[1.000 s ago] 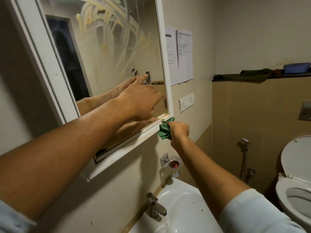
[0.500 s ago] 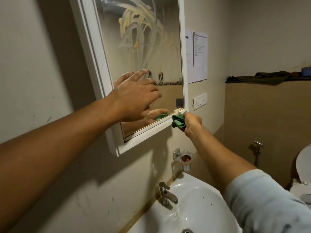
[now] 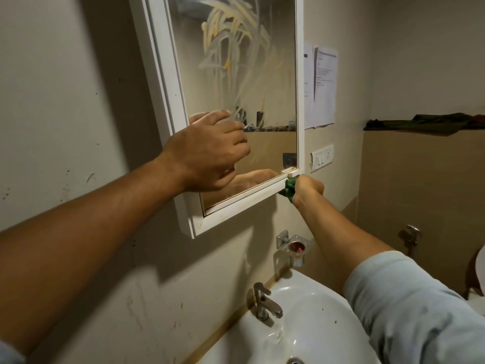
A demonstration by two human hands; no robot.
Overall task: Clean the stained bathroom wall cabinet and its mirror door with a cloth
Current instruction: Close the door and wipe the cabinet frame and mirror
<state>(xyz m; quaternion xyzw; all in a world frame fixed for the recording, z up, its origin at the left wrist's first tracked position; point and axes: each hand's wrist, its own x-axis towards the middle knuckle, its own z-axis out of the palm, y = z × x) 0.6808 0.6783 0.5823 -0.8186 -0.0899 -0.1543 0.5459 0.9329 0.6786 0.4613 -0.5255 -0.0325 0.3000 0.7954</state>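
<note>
Hanging long side vertical, the mirror door (image 3: 249,88) is touched by straight left hand (image 3: 207,156) fingers; the green cloth (image 3: 288,189) is gripped by curled right hand (image 3: 309,187) fingers.

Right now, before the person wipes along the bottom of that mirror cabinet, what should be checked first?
1. Cloth gripped in the right hand: ok.
2. Cloth touching the lower right corner of the cabinet: ok.
3. Left hand steadying the mirror: ok.
4. Mirror glass clean: not ok, yellowish streaks cover the upper part.
5. Bottom frame clean: not ok, it looks stained.
6. Door fully closed: cannot tell.
</note>
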